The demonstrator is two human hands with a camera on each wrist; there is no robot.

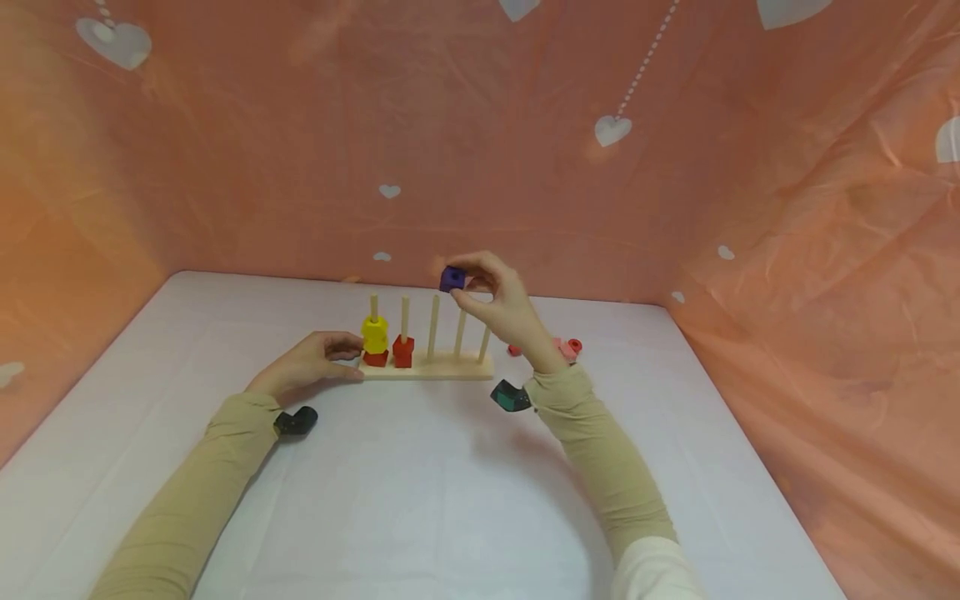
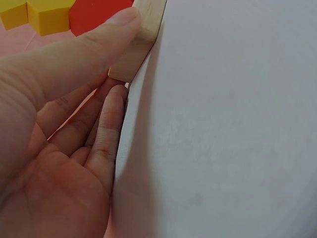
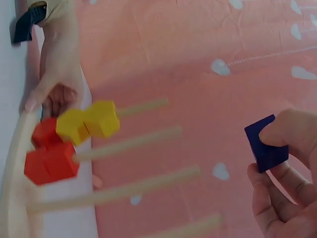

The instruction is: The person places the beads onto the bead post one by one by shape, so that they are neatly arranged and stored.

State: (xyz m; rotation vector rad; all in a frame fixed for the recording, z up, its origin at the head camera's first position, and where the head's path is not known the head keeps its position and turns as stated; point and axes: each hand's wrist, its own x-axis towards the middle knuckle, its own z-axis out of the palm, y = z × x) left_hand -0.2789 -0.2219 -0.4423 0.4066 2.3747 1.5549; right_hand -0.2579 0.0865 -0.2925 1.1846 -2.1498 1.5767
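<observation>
A wooden peg stand (image 1: 450, 369) with several upright pegs sits on the white table. My left hand (image 1: 309, 364) grips its left end, thumb (image 2: 116, 27) along the front edge and fingers behind. Yellow beads (image 1: 375, 335) are stacked over a red bead (image 1: 376, 358) on the leftmost peg. The second peg carries red beads (image 3: 51, 163) at its base; the other pegs are bare. Raised above the middle of the stand, my right hand (image 1: 504, 300) pinches a dark blue bead (image 1: 452, 279) between thumb and fingers. A hole shows in its face, and it is off the pegs.
Behind my right wrist lie loose pink and red beads (image 1: 575, 345), partly hidden by the arm. A dark wrist device (image 1: 297, 421) sits at my left cuff, another dark device (image 1: 511, 396) at the right. A peach cloth with hearts (image 1: 487, 167) rises behind the table.
</observation>
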